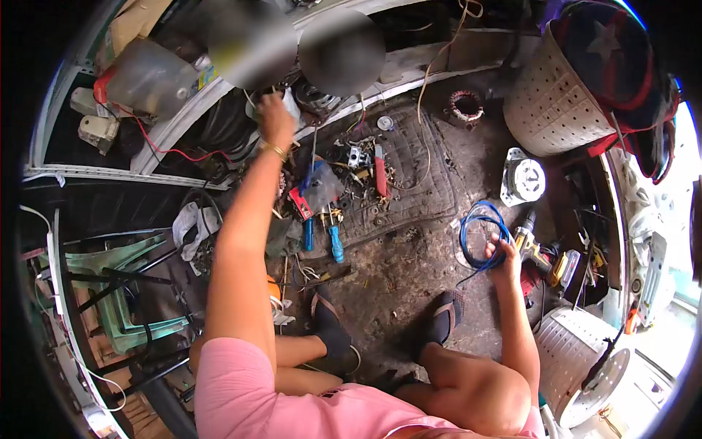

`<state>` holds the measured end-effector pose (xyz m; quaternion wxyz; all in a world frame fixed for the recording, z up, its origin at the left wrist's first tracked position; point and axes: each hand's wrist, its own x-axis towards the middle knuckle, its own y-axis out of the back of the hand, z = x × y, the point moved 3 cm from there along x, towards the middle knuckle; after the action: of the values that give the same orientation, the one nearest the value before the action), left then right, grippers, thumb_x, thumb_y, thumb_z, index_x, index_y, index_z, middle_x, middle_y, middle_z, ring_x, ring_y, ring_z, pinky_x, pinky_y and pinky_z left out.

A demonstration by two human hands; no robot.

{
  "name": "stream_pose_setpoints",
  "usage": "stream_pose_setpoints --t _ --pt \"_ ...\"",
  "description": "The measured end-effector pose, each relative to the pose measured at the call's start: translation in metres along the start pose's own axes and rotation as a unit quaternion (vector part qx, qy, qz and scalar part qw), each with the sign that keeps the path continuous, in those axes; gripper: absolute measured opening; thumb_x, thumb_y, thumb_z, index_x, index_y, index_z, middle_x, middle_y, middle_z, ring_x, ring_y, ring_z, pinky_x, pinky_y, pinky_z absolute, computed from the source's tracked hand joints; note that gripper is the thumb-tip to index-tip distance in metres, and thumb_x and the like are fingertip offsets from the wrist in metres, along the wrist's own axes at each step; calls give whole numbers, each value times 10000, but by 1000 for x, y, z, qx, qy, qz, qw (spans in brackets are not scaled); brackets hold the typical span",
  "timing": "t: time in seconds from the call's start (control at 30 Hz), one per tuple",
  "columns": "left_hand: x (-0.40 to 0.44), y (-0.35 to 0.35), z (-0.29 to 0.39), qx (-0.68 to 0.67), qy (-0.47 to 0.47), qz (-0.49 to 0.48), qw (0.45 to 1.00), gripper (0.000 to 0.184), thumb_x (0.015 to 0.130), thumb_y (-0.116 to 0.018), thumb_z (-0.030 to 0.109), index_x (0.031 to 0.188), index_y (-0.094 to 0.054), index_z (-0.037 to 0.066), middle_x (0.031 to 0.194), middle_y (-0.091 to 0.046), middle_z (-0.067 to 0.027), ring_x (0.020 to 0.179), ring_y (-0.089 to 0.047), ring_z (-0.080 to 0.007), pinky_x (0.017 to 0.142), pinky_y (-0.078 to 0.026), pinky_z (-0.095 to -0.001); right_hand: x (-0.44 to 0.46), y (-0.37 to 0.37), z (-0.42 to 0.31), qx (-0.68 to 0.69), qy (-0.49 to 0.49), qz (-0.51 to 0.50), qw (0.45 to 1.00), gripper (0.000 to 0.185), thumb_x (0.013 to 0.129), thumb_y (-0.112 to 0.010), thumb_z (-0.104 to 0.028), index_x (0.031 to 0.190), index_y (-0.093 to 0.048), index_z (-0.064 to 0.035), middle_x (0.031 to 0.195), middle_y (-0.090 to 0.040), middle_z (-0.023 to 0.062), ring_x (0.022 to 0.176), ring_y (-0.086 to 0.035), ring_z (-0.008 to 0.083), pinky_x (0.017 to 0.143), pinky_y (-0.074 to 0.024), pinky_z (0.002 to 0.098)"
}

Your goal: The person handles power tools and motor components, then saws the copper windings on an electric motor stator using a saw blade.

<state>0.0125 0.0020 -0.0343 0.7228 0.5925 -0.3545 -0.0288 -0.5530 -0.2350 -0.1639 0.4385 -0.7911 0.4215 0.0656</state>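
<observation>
In the head view my right hand [503,257] is closed around a coil of blue cable [468,233], held above the floor on the right. My left hand [276,123] reaches forward to the low shelf, fingers curled near a whitish plastic piece [292,110]. Whatever those fingers hold is too small to make out. Between the hands, a dark mat [431,183] bears two blue-handled screwdrivers [336,245], a red-handled tool [380,172], a red box [300,205] and scattered small metal parts.
A yellow drill [528,245] and a white round motor part [526,179] lie right of the coil. Perforated drums [545,95] stand at far right. A wound copper ring [466,107] rests farther back. Green plastic furniture [110,293] and a metal shelf frame [157,139] are at left.
</observation>
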Motion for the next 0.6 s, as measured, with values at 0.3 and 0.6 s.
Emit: stream_pose_setpoints --t 0.3,0.6 --pt "59 -20 -63 197 -119 -230 946 375 889 -564 186 1259 -532 238 1377 -510 -31 1193 -523 -374 961 -397 -611 38 58 -3 -55 -38 92 994 406 894 -552 -73 1287 -452 -86 1032 -638 154 814 -662 298 731 -582 420" --pt "74 3 -42 218 -169 -323 905 279 924 -543 229 1202 -571 225 1379 -511 -8 1284 -458 -345 1022 -317 -650 32 46 -3 -104 -34 142 984 398 901 -492 -39 1288 -437 -110 862 -589 74 614 -553 173 540 -498 323"
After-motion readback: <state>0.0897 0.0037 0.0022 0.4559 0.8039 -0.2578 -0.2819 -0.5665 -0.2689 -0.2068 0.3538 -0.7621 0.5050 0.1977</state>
